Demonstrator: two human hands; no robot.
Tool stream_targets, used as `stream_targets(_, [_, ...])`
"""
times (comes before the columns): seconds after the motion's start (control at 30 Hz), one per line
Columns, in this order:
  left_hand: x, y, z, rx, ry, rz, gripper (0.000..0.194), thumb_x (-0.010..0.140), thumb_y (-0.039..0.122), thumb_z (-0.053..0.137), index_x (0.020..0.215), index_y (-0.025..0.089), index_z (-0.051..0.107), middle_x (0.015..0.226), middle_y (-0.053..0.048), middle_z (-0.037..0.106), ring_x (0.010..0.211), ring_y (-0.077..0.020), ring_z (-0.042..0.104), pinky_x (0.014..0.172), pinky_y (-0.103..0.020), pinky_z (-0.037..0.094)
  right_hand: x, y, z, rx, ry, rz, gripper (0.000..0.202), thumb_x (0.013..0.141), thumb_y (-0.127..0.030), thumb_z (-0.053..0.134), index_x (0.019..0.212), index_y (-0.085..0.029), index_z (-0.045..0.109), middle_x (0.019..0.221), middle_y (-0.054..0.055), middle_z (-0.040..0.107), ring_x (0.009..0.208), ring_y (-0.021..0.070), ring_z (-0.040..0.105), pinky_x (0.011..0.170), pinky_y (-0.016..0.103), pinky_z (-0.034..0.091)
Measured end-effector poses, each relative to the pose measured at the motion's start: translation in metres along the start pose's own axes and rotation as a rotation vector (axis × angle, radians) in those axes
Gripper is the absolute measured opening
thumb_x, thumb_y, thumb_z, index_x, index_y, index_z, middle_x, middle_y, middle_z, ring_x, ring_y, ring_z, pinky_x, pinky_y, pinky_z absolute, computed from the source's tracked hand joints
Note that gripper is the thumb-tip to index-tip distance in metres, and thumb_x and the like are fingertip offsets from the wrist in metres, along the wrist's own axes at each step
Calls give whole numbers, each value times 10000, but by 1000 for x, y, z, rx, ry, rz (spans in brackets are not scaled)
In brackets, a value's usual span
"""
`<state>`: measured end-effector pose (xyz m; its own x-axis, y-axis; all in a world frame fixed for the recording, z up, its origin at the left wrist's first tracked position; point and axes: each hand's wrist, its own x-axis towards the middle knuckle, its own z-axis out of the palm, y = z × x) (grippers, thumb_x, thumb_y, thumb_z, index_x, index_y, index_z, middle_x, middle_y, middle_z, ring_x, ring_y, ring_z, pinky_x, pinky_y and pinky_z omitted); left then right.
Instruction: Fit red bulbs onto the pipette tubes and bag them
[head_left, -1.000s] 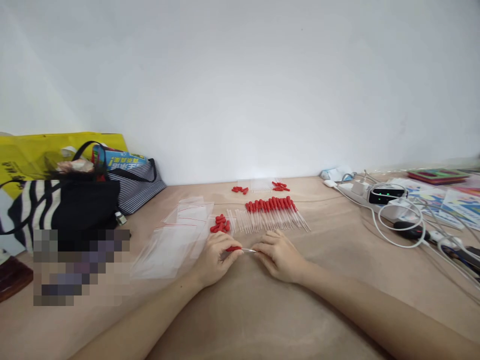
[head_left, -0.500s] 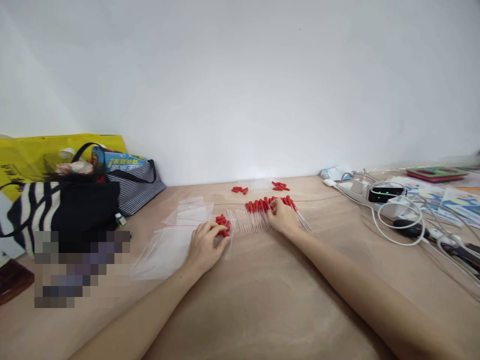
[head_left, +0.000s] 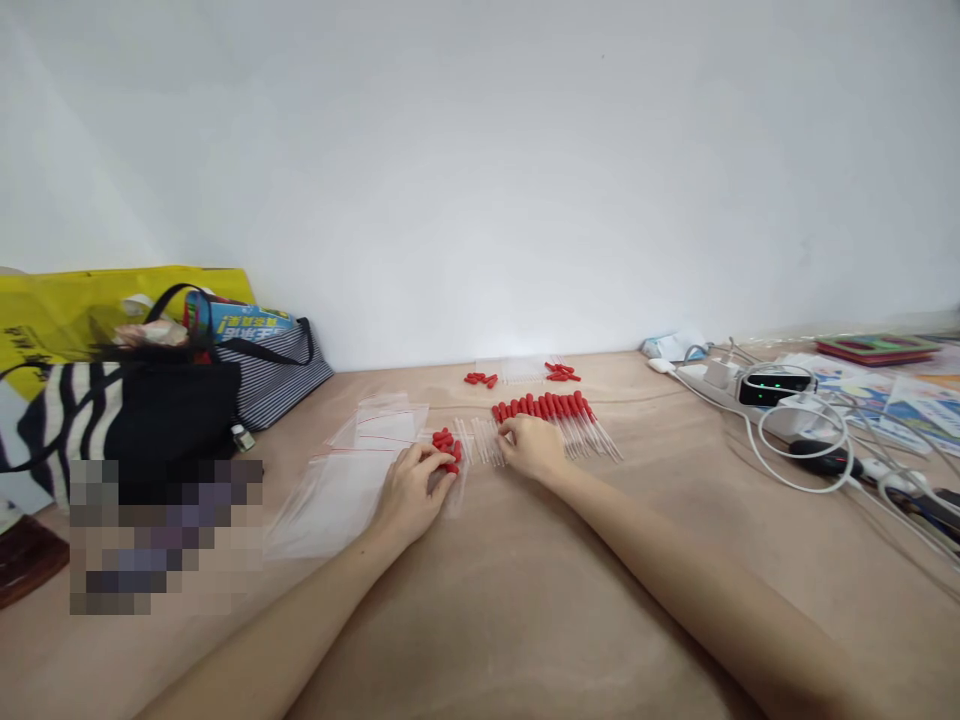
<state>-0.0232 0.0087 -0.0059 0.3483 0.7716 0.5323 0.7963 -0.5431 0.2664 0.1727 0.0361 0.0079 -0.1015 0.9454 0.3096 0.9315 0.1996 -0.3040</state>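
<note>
A row of droppers, thin clear tubes with red bulbs (head_left: pixel 555 405), lies across the middle of the table. Several bare tubes (head_left: pixel 480 440) without bulbs continue the row on its left. My right hand (head_left: pixel 534 448) is over the left part of the row, its fingers pinched together at the tubes; whatever is between the fingertips is hidden. Beside a small pile of loose red bulbs (head_left: pixel 444 440) on a clear plastic bag, my left hand (head_left: pixel 415 485) rests with thumb and fingers apart, its fingertips at the pile's edge. Flat clear zip bags (head_left: pixel 337 500) lie to its left.
Farther back, near the wall, are more red bulbs (head_left: pixel 480 379), clear tubes (head_left: pixel 523 371) and another red cluster (head_left: pixel 562 372). Bags, one black and white (head_left: pixel 172 410), stand at left. A power strip (head_left: pixel 694 377) with tangled white cables and printed sheets occupies the right.
My right hand has moved left and slightly toward me along the row, uncovering the red bulbs it was over. My left hand has stayed almost in place.
</note>
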Motion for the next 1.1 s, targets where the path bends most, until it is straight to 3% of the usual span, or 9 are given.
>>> stream_targets(0.23, [0,-4,3,42,2,39,186,766,169,533,892,219,661,923,-54,527,829,-193,510,746,-354,439,8,-18,10,-67,-54,173,243,741,-262,450,785,-141,656,821,131,655,794,243,606,626,301,418])
stream_targets(0.6, [0,-4,2,-27,19,88,156,789,161,507,849,188,648,910,-57,522,833,-193,508,760,-355,432,16,-30,6,-26,-99,299,256,698,-300,517,834,-128,648,864,158,650,800,228,614,654,291,425])
stream_targets(0.77, [1,-3,0,-83,64,178,153,812,168,473,890,182,604,915,-57,530,894,-200,493,794,-353,405,13,-28,2,13,-73,301,257,735,-327,475,784,-140,643,819,134,653,785,229,610,627,288,416])
stream_targets(0.87, [2,0,-3,-136,67,238,120,823,185,460,882,177,565,902,-55,546,903,-199,486,803,-352,390,5,-18,-2,83,-18,228,242,775,-311,431,753,-158,618,781,96,650,768,206,600,622,275,404])
stream_targets(0.93, [2,4,-5,-192,53,236,90,825,202,459,862,170,534,865,-51,557,848,-189,499,765,-337,404,-5,-5,-4,180,58,100,204,792,-266,423,745,-148,582,751,82,639,717,178,587,614,259,395])
stream_targets(1.1, [-3,18,-4,-439,-62,92,81,840,202,424,882,165,482,800,-33,562,710,-143,543,660,-276,443,-43,36,-9,373,95,-254,115,801,-159,410,803,-156,525,704,43,603,632,143,545,588,248,397])
